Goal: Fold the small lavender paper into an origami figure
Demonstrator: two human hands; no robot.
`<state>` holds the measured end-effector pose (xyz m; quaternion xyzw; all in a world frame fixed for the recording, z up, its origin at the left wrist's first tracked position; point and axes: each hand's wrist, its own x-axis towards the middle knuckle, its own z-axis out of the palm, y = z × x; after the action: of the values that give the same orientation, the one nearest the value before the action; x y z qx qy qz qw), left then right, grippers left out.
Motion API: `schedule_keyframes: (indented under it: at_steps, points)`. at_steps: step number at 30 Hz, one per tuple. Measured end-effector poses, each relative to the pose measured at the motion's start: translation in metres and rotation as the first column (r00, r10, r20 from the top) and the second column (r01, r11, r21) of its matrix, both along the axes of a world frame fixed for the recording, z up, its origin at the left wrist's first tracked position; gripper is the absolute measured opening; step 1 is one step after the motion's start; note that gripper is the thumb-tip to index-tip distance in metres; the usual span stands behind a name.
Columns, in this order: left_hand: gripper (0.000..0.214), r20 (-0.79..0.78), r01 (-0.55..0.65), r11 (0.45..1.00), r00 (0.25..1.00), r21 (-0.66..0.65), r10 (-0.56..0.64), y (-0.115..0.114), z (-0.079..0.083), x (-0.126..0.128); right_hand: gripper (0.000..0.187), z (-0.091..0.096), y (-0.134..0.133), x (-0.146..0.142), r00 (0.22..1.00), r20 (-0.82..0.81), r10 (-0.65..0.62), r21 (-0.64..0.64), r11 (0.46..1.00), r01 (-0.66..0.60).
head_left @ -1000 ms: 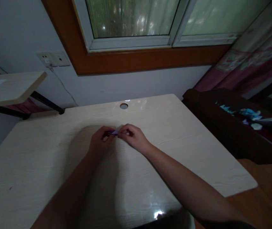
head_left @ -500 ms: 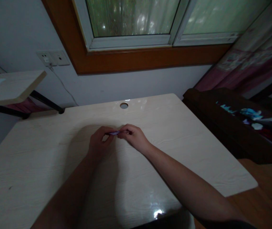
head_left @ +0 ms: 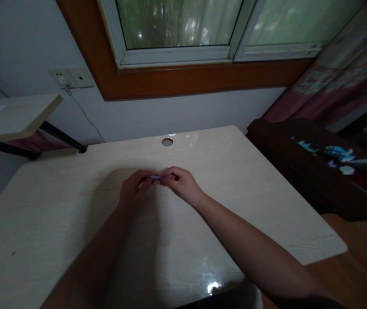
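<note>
Between my fingertips is a small, thin purple piece (head_left: 155,177), possibly folded paper; it is too small and dim to tell its kind. My left hand (head_left: 134,188) pinches its left end between thumb and forefinger. On the other end, the thumb and fingers of my right hand (head_left: 180,182) are closed. Both hands rest low over the pale wood-grain desk (head_left: 228,171), close together. The fingers cover most of the piece's ends.
A round cable hole (head_left: 167,142) lies near the desk's back edge. At the left stands a raised shelf (head_left: 19,116) on black legs. A dark brown piece of furniture (head_left: 286,171) with several items on it is at the right. A window (head_left: 177,53) is behind.
The thumb of my left hand has shifted up a little along the purple piece, and the piece now lies slightly higher and flatter. My right hand has barely moved.
</note>
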<state>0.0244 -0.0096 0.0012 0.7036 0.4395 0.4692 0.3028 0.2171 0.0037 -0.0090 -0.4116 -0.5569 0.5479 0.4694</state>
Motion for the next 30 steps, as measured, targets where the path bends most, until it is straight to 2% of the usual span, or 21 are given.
schedule_keyframes:
  at_steps: [5,9,14,20,26,30]
  points:
    - [0.027,0.134,0.031,0.995,0.991,-0.092,-0.018,-0.0012,-0.0048,0.0003,0.02,-0.0024,0.0006,-0.0002,0.996,-0.083,0.044,-0.042,0.998,-0.048]
    - [0.025,0.118,0.12,0.989,0.987,-0.083,-0.109,-0.0004,-0.0053,0.0009,0.025,-0.0009,0.0012,0.0004,0.99,-0.13,0.061,-0.111,0.991,-0.076]
    - [0.025,0.159,0.115,0.984,0.983,-0.135,-0.093,-0.0022,-0.0008,0.0018,0.03,0.002,0.0009,0.0023,0.991,-0.115,0.067,-0.128,0.988,-0.082]
    - [0.029,0.179,0.155,0.978,0.976,-0.143,-0.128,-0.0007,-0.0021,0.0007,0.031,-0.0031,0.0027,0.0023,0.994,-0.084,0.075,-0.114,0.99,-0.085]
    - [0.027,0.088,0.048,0.987,0.996,-0.15,-0.035,0.0027,-0.005,0.0022,0.027,-0.0061,0.0013,0.0009,0.996,0.021,0.09,-0.019,0.996,-0.089]
    - [0.026,0.066,0.024,0.987,0.998,-0.157,-0.014,0.0036,-0.0059,0.003,0.025,-0.0055,-0.0002,0.0007,0.991,0.115,0.062,0.054,0.996,-0.069]
